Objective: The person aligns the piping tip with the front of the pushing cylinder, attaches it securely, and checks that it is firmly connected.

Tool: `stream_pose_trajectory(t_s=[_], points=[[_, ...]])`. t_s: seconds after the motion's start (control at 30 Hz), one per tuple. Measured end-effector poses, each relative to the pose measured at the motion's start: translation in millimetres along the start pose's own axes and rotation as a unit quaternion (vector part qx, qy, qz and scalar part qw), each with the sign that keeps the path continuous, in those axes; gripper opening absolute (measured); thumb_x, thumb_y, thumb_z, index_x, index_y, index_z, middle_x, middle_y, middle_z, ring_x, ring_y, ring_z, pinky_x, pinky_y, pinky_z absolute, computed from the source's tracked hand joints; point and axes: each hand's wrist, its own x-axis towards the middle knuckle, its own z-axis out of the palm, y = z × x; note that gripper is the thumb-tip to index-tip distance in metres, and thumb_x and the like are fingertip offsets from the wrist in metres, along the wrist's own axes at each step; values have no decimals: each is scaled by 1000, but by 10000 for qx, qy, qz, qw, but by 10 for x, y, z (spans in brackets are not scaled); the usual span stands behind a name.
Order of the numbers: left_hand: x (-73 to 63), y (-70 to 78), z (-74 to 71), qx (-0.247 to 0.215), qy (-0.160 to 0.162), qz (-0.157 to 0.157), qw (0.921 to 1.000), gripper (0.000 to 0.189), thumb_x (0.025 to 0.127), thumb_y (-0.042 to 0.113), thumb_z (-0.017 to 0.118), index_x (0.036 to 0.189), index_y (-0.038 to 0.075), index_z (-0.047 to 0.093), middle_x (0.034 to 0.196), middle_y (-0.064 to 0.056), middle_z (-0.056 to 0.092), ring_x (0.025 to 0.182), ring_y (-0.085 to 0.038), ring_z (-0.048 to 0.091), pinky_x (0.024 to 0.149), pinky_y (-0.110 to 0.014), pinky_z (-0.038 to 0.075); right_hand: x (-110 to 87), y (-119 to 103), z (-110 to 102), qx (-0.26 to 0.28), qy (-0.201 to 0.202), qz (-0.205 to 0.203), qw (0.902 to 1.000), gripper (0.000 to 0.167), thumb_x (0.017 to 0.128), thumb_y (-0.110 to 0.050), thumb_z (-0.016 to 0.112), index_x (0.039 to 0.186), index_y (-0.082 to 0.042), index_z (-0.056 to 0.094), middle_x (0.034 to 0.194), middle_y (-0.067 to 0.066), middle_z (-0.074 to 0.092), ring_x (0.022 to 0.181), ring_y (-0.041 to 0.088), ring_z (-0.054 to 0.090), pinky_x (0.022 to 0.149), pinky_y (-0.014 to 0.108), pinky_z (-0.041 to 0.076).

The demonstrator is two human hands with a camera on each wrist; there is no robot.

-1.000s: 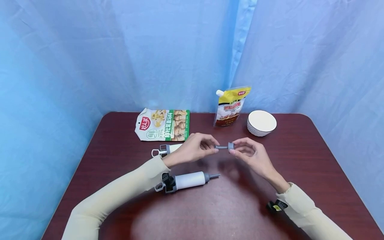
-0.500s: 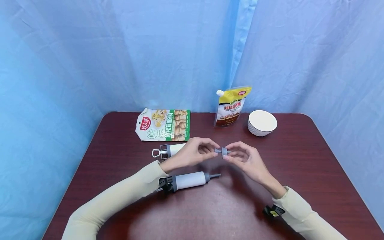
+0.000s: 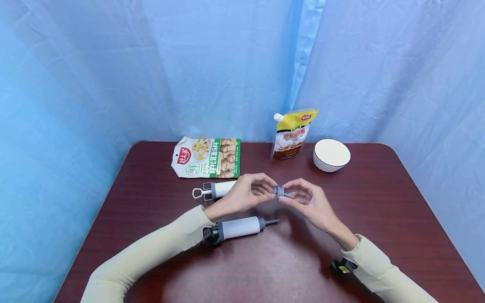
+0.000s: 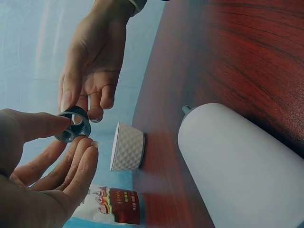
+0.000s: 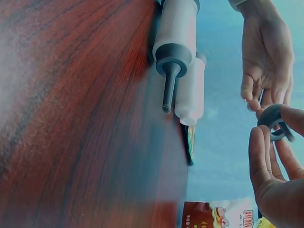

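Above the table, both hands meet at a small grey ring cap [image 3: 280, 192] with a thin grey nozzle [image 3: 289, 195] poking out through it to the right. My left hand [image 3: 251, 194] pinches the wide end of the nozzle between thumb and fingertips. From the other side, my right hand [image 3: 312, 204] pinches the ring cap, also seen as an open ring in the right wrist view. Below the hands lies a white syringe-like barrel [image 3: 240, 228] with a grey collar and nozzle. Another barrel [image 3: 223, 189], partly behind the left hand, ends in a bare white tip [image 5: 188, 118].
A white and green food packet [image 3: 206, 158] lies flat at the back left. A yellow-topped pouch [image 3: 291, 136] with a white cap stands at the back, beside a white textured bowl [image 3: 330, 162]. Blue curtains [image 3: 227, 71] surround the dark red table [image 3: 379, 189].
My right hand has moved left, sliding the ring cap along the nozzle to its wide end by the left fingertips. My left hand has shifted only slightly.
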Motion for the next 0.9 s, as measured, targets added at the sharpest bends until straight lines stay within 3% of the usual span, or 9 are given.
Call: stream_pose_trajectory(t_s=[0.3, 0.57, 0.9], points=[[-18, -1, 9, -10, -144, -111, 9998, 21, 95, 9, 76, 115, 6, 74, 105, -13, 77, 93, -16, 73, 87, -26, 61, -3, -5, 37, 134, -11, 36, 9999, 30, 92, -6, 78, 120, -2, 67, 114, 8, 71, 96, 12, 74, 85, 25, 61], [-32, -11, 6, 258, -191, 39, 9995, 19, 96, 12, 75, 114, 8, 75, 104, -9, 77, 93, -13, 73, 86, -28, 61, 12, 15, 40, 113, -40, -8, 9999, 30, 92, -7, 78, 120, -3, 67, 117, 11, 71, 100, 13, 74, 88, 26, 60], [-84, -63, -140, 634, 25, 96, 9979, 21, 94, 13, 77, 115, 9, 76, 103, -7, 78, 93, -18, 72, 86, -36, 61, 10, 10, 15, -119, -10, 111, 9999, 31, 91, -13, 81, 119, -9, 69, 116, 13, 72, 103, 11, 74, 91, 24, 60]])
